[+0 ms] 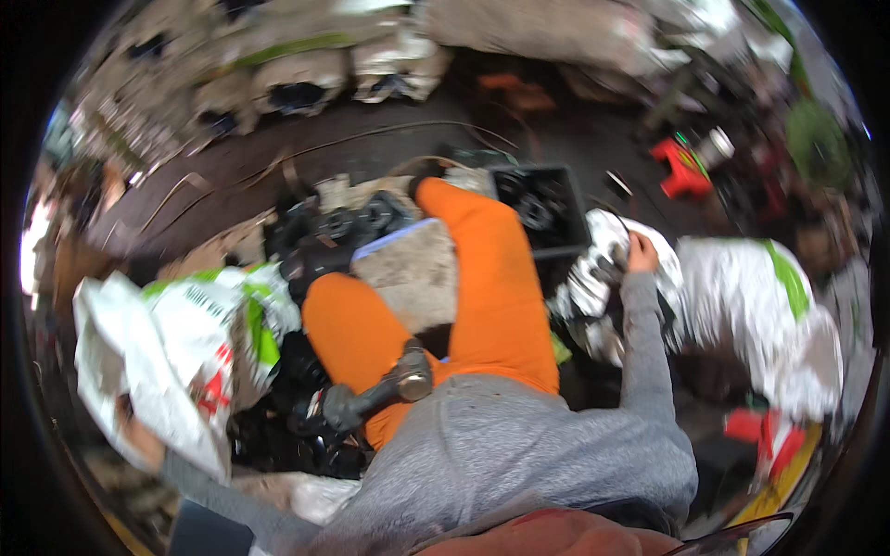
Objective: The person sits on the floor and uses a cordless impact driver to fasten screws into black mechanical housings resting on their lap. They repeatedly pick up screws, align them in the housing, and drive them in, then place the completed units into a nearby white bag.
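Note:
I sit with orange trousers and a grey sweater. My right hand (640, 252) reaches out to the mouth of a white sack (742, 296) on my right. Its fingers curl over the rim among shiny dark parts (593, 269), and blur hides what they grip. My left hand (137, 437) is low at the left, half hidden behind a crumpled white printed sack (158, 343), whose edge it holds. A hammer (394, 385) lies across my lap, head on my thigh, with neither hand on it.
A flat stone slab (408, 269) lies between my knees. Behind it is a black crate (542, 208) with dark round parts, and a heap of black parts (343, 227) is to its left. A red object (681, 171) is at the far right, and filled sacks (306, 79) line the back.

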`<action>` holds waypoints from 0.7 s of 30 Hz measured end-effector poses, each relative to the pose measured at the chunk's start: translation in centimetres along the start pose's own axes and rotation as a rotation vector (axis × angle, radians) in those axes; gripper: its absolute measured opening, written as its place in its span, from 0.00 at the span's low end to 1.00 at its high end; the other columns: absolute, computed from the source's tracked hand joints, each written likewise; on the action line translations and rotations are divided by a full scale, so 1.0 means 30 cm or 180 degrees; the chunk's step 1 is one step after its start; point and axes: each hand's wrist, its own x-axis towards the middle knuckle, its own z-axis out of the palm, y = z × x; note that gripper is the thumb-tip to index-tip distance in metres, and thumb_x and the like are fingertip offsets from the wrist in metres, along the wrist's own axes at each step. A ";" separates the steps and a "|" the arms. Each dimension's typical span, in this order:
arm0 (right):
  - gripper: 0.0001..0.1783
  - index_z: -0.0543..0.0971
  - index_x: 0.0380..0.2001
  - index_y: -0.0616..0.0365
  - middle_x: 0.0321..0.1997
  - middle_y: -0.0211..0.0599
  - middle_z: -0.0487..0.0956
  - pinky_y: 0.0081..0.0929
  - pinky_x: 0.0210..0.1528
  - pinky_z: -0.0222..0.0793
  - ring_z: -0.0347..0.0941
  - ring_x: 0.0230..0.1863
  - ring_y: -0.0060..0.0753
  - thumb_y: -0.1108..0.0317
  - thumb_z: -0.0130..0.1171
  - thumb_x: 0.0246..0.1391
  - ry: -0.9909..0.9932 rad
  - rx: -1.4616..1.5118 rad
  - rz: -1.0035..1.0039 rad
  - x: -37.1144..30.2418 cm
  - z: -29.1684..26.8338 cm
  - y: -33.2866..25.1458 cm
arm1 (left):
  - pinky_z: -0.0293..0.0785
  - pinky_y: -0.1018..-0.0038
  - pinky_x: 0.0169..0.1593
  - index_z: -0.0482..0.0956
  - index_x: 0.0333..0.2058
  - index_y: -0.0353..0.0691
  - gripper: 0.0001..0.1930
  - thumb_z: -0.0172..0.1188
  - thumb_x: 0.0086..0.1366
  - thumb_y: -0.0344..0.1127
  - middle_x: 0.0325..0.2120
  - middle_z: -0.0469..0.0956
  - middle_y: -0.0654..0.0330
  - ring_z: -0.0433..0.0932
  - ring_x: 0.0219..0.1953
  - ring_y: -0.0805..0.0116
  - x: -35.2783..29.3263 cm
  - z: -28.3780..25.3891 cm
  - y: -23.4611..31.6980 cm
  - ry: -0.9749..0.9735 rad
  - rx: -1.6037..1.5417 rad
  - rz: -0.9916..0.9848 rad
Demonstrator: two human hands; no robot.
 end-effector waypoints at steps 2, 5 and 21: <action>0.14 0.82 0.40 0.57 0.39 0.43 0.83 0.32 0.48 0.71 0.79 0.43 0.38 0.61 0.59 0.55 0.0051 -0.0321 0.0025 -0.008 -0.083 0.077 | 0.65 0.67 0.59 0.73 0.54 0.36 0.26 0.52 0.54 0.32 0.55 0.71 0.48 0.70 0.58 0.57 -0.021 -0.100 0.220 0.0081 -0.0428 0.0284; 0.12 0.83 0.39 0.52 0.38 0.44 0.82 0.34 0.47 0.72 0.79 0.42 0.44 0.61 0.59 0.54 -0.0101 -0.0611 -0.0086 -0.031 -0.058 0.097 | 0.65 0.67 0.60 0.73 0.55 0.37 0.26 0.52 0.54 0.31 0.56 0.70 0.48 0.69 0.59 0.57 -0.132 -0.244 0.601 0.0165 -0.1078 0.0895; 0.22 0.76 0.52 0.46 0.53 0.42 0.76 0.42 0.56 0.70 0.72 0.55 0.48 0.59 0.58 0.52 -0.1718 -0.2431 -0.0406 0.088 0.676 -0.102 | 0.80 0.59 0.33 0.71 0.47 0.38 0.16 0.51 0.59 0.30 0.61 0.62 0.41 0.82 0.31 0.51 -0.410 1.036 1.541 -0.1988 0.0838 0.3535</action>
